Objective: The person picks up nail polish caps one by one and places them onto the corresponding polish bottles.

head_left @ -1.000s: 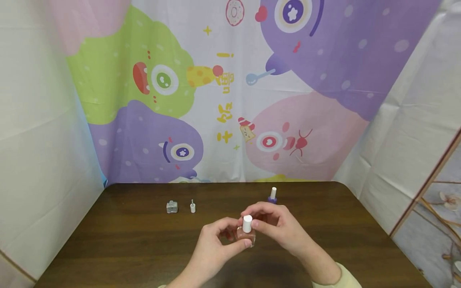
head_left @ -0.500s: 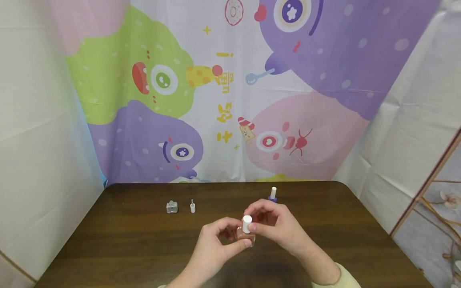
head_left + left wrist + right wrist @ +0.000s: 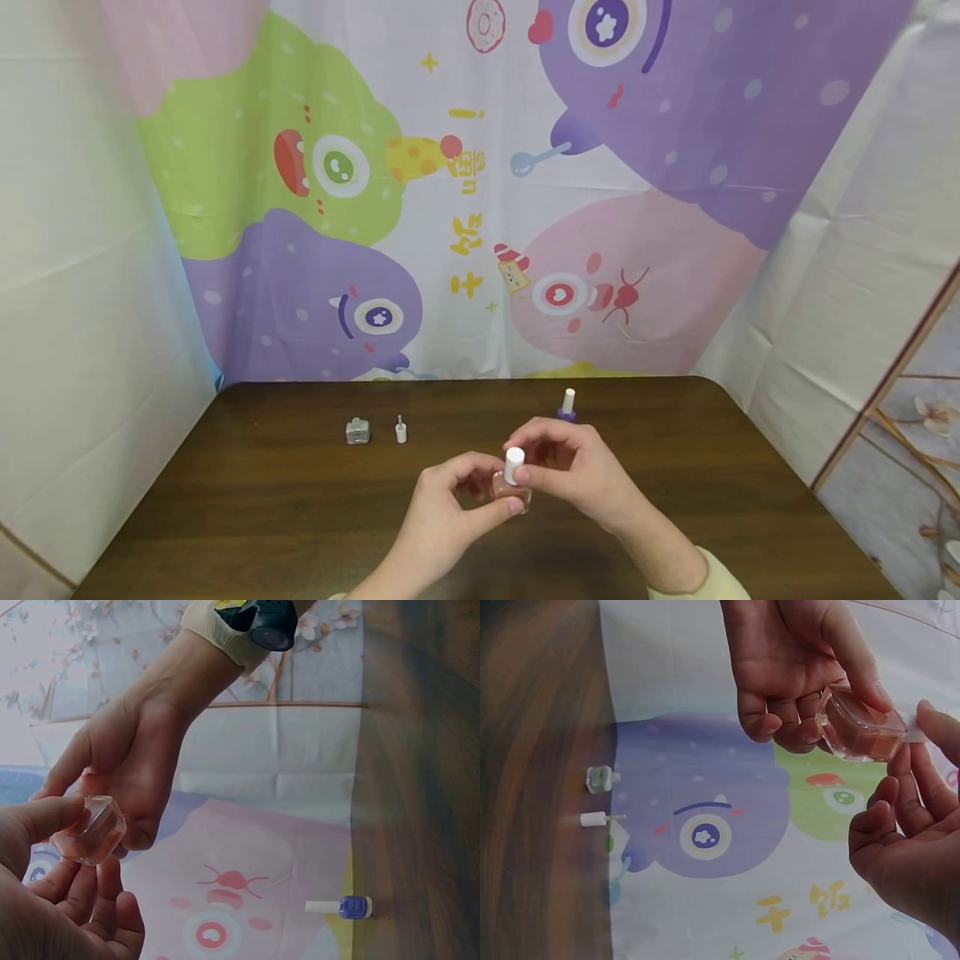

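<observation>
A small glass nail polish bottle [image 3: 861, 729] with pinkish-brown polish is held up over the table between both hands. My left hand [image 3: 450, 508] grips its glass body, thumb on the near side in the head view. At the top, my right hand [image 3: 588, 475] pinches the white cap [image 3: 514, 467] between thumb and fingers. The cap sits on the bottle's neck. In the right wrist view the left thumb lies across the glass, and part of the cap is hidden behind the right thumb. The left wrist view shows the bottle's clear thick base [image 3: 101, 832].
On the brown wooden table [image 3: 300, 517], a silver glitter polish bottle [image 3: 358, 431] without its cap stands at the back left. Beside it a white cap [image 3: 401, 433] stands with its brush upward. A purple polish bottle [image 3: 567, 413] with a white cap is behind the right hand. A cartoon-print curtain [image 3: 480, 333] hangs behind.
The right thumb and fingers have shifted slightly around the white cap, the thumb moving a little to the left. The left hand and the bottle stay nearly in place.
</observation>
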The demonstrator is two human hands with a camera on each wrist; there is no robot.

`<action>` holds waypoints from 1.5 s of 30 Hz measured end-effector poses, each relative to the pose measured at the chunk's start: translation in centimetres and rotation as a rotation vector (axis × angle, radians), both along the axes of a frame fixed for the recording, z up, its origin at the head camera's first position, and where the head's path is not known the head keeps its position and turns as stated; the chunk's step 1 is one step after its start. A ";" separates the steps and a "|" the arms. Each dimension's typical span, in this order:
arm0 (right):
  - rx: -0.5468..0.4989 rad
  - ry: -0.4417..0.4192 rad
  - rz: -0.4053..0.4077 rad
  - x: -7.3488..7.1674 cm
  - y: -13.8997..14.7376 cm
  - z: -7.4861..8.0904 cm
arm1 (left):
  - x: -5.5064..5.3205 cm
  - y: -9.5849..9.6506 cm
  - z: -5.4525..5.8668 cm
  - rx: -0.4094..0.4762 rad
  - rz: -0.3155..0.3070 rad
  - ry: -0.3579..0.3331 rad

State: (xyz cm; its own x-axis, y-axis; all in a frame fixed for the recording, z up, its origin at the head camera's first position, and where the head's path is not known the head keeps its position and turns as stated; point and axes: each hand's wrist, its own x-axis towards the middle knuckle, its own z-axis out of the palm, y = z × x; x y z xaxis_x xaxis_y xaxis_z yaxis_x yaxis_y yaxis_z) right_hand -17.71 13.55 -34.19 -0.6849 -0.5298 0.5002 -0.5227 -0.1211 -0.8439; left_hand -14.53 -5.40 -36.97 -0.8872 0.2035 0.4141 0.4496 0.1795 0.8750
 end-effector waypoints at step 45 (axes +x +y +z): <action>0.013 -0.029 0.048 -0.2 0.2 -0.1 | -0.1 0.0 0.1 -0.004 -0.007 -0.023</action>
State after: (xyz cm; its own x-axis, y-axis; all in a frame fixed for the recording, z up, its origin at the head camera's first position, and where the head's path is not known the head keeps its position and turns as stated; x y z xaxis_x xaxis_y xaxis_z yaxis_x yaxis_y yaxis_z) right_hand -17.92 13.78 -34.26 -0.6727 -0.5685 0.4735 -0.4921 -0.1341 -0.8601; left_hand -14.59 -5.44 -36.88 -0.8951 0.2107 0.3930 0.4307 0.1798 0.8844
